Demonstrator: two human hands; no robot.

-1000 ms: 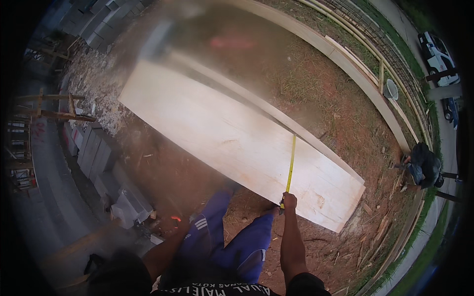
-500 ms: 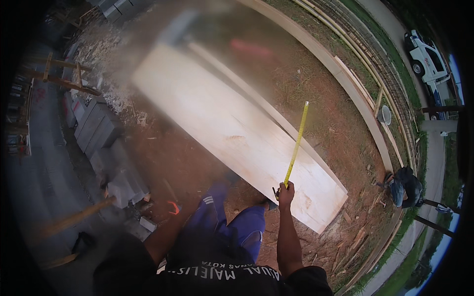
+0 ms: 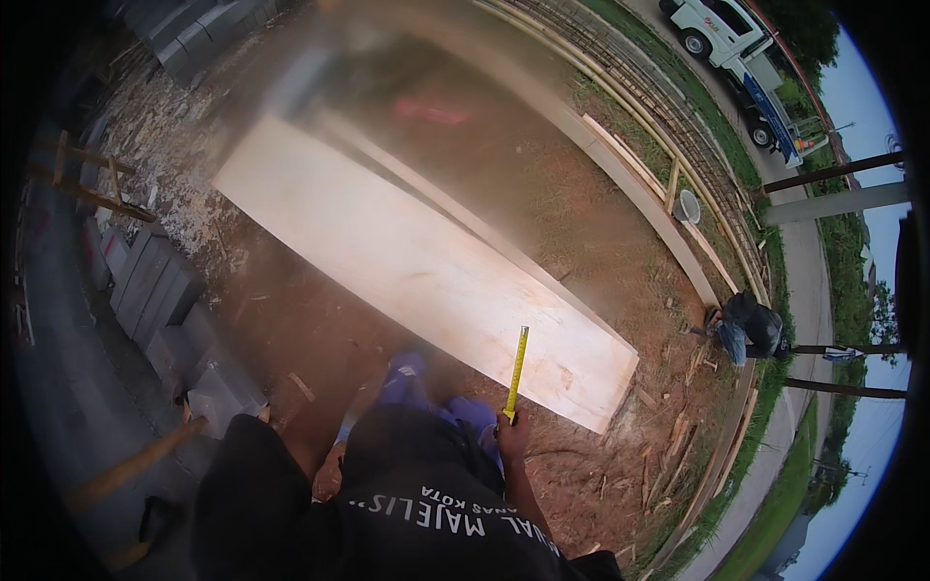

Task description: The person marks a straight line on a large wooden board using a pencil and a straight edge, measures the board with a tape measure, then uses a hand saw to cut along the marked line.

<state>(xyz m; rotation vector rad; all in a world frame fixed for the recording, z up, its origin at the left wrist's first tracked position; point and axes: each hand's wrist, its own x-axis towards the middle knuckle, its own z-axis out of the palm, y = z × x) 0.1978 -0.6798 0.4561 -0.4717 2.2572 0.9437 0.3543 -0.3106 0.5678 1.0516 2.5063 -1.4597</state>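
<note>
My right hand [image 3: 511, 434] grips a yellow tape measure [image 3: 507, 415] below the right part of a pale plywood sheet [image 3: 417, 261]. Its extended blade [image 3: 518, 360] points up over the sheet, the tip short of the far edge. A narrower strip of board [image 3: 465, 218] lies along that far edge. My left forearm [image 3: 308, 438] hangs beside my dark shirt at lower left; its hand is hidden or too blurred to make out. The upper middle of the picture is hazy.
Grey blocks [image 3: 160, 286] and wooden trestles [image 3: 111, 179] stand at left. At right are long boards [image 3: 630, 174], bamboo poles and steel mesh, a bucket [image 3: 687, 206] and what looks like a crouched person [image 3: 751, 324] in dark clothing. A white truck [image 3: 717, 29] stands on the road beyond.
The tape's tip has come off the sheet's far edge, and the blade now shows shorter. My right hand has moved down toward my body. The view has turned, showing more road and truck.
</note>
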